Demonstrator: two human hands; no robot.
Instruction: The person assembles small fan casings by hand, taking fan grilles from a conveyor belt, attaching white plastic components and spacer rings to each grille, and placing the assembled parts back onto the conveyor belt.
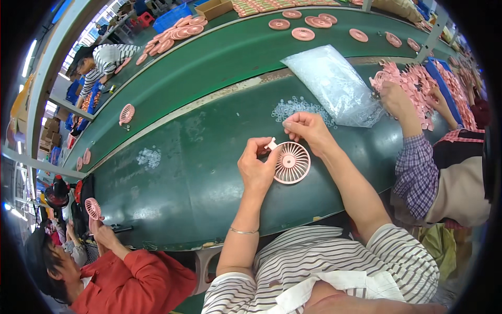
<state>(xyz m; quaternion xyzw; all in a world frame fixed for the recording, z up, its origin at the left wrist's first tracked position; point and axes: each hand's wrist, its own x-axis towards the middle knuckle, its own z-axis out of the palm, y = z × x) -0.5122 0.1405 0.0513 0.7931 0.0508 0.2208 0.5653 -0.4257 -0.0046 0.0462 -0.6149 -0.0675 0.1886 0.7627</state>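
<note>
A factory assembly line is shown: long green conveyor belts (pixel 209 78) are lined with many identical pink fan grilles (pixel 303 34), and several workers (pixel 104 57) are seated along them. Heaps of pink parts (pixel 413 83), a clear bag of small pieces (pixel 334 83) and blue crates (pixel 172 18) are spread around the stations.

Bright, even overhead light; tube lamps (pixel 27 57) glare at nine o'clock; soft shadows; strong fisheye bending and black corners.
</note>
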